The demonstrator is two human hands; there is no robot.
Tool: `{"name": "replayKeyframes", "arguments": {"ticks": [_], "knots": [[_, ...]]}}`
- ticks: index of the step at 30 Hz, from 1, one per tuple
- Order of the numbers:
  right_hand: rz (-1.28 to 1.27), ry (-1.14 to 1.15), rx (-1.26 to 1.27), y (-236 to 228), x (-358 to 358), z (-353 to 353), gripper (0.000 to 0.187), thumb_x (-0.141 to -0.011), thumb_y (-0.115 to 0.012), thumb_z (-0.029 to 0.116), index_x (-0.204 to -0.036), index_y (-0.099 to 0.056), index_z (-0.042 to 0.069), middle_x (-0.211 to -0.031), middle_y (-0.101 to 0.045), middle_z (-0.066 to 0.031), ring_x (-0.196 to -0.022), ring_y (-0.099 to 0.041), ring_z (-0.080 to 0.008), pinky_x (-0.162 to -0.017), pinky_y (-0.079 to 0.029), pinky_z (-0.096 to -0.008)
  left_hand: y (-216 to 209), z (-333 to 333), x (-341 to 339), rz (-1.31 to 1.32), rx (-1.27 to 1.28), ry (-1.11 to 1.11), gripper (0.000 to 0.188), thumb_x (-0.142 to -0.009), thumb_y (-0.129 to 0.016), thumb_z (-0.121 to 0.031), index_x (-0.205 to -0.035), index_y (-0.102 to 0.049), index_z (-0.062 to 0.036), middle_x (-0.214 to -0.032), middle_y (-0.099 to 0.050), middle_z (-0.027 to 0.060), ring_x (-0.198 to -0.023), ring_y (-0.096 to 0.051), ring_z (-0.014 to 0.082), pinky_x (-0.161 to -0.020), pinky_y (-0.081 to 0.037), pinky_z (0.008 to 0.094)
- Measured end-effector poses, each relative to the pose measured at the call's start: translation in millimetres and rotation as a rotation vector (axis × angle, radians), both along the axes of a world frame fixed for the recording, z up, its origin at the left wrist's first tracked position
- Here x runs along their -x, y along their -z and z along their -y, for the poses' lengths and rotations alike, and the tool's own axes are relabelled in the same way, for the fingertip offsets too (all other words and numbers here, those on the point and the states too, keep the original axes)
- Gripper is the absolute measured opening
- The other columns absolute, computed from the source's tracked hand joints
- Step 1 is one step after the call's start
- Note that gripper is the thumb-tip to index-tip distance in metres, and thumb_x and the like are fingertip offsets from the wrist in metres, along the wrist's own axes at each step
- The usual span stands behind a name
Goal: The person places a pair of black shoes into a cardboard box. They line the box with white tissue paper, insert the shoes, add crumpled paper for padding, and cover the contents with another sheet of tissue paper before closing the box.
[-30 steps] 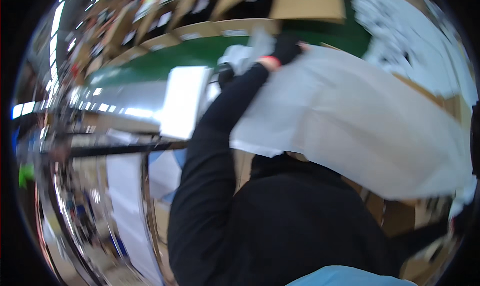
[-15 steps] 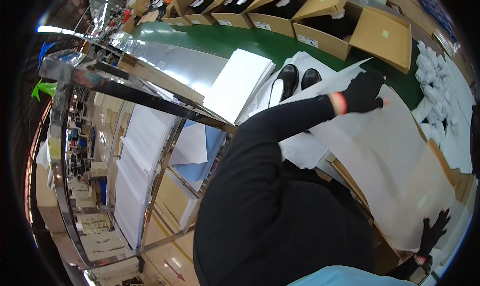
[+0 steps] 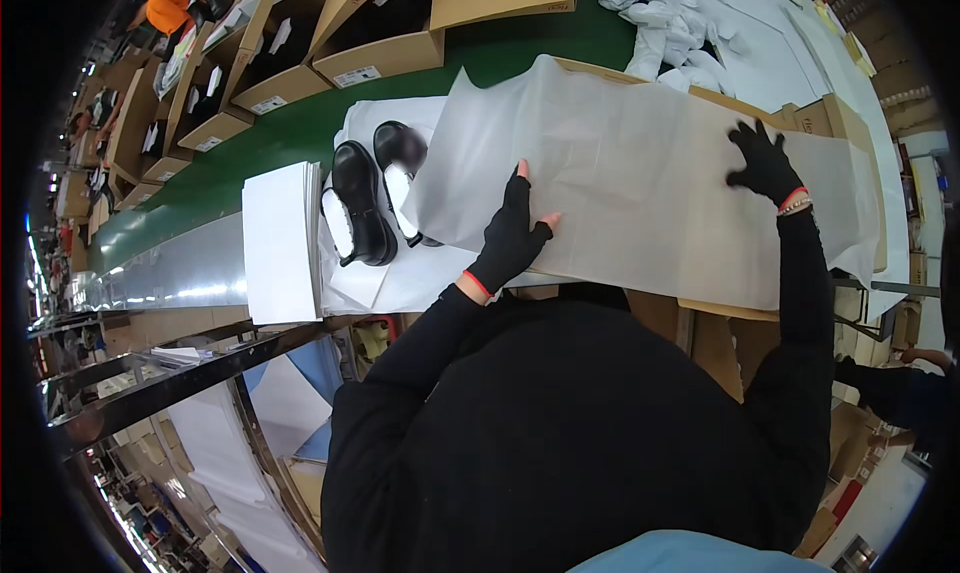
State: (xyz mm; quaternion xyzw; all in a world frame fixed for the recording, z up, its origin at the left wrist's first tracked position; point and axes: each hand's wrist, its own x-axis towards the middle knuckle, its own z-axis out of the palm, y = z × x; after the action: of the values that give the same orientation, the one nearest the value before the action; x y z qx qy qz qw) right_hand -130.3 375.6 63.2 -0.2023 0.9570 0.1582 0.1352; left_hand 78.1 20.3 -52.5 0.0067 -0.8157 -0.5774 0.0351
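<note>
A large sheet of translucent white tissue paper lies spread across the table and over the edges of a cardboard box. My left hand, in a black fingerless glove, rests on the sheet's left part with thumb and fingers apart. On its right part is my right hand, gloved the same way, fingers spread. Left of the sheet, a black shoe with a white lining stands on white paper. Beside it is a second black shoe, partly covered by the sheet's curled left edge.
Left of the shoes lies a stack of white paper. Open cardboard boxes holding dark contents line the far side of the green table surface. Crumpled white paper is heaped at the back. A metal rack stands at lower left.
My view has swung to the right. My left hand has come from the sheet's far left corner down onto its near left part. The sheet's left edge now overlaps one shoe.
</note>
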Motion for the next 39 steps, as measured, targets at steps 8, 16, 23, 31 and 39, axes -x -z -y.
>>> {"name": "replayKeyframes", "arguments": {"ticks": [8, 16, 23, 31, 39], "knots": [[0.073, -0.474, 0.229, 89, -23, 113, 0.124, -0.049, -0.078, 0.066, -0.146, -0.029, 0.006, -0.151, -0.027, -0.0214, -0.142, -0.015, -0.0439, -0.107, -0.007, -0.0698, 24, -3, 0, -0.084, -0.049, 0.074, 0.089, -0.088, -0.062, -0.012, -0.151, 0.000, -0.0037, -0.154, -0.019, 0.0228, -0.137, -0.034, 0.0328, -0.107, -0.033, 0.0367], [-0.018, -0.320, -0.018, 137, -18, 133, 0.097, -0.063, -0.079, 0.050, -0.141, -0.039, 0.008, -0.150, -0.031, -0.0181, -0.141, -0.020, -0.0392, -0.107, -0.015, -0.0681, -2, 1, -28, 0.181, -0.035, 0.169, 0.080, -0.090, -0.059, -0.011, -0.152, -0.009, -0.0094, -0.149, -0.034, 0.0211, -0.100, -0.063, 0.0292, -0.084, -0.049, 0.0327], [0.195, -0.394, 0.099, 132, -83, 116, 0.113, -0.051, -0.083, 0.055, -0.143, -0.036, 0.008, -0.150, -0.029, -0.0213, -0.142, -0.019, -0.0415, -0.107, -0.009, -0.0706, -11, 4, -31, 0.206, 0.070, 0.141, 0.075, -0.089, -0.059, -0.012, -0.152, -0.018, -0.0131, -0.142, -0.045, 0.0176, -0.097, -0.066, 0.0252, -0.079, -0.050, 0.0320], [0.188, -0.305, 0.073, 128, -106, 129, 0.132, -0.045, -0.086, 0.054, -0.148, -0.019, 0.004, -0.152, -0.021, -0.0245, -0.141, -0.017, -0.0447, -0.106, -0.013, -0.0701, -57, 102, -95, -0.210, 0.099, -0.506, 0.043, -0.084, -0.065, -0.001, -0.126, -0.053, -0.0029, -0.110, -0.063, 0.0089, -0.070, -0.058, 0.0083, -0.064, -0.046, 0.0232], [0.273, -0.226, 0.193, 124, -109, 147, 0.142, -0.044, -0.086, 0.057, -0.150, -0.009, 0.001, -0.153, -0.013, -0.0282, -0.141, -0.013, -0.0456, -0.104, -0.017, -0.0703, -20, 178, -140, -0.097, 0.606, -0.624, 0.067, -0.073, -0.079, -0.035, -0.125, -0.053, -0.0019, -0.098, -0.068, 0.0179, -0.069, -0.067, 0.0346, -0.062, -0.050, 0.0430]]}}
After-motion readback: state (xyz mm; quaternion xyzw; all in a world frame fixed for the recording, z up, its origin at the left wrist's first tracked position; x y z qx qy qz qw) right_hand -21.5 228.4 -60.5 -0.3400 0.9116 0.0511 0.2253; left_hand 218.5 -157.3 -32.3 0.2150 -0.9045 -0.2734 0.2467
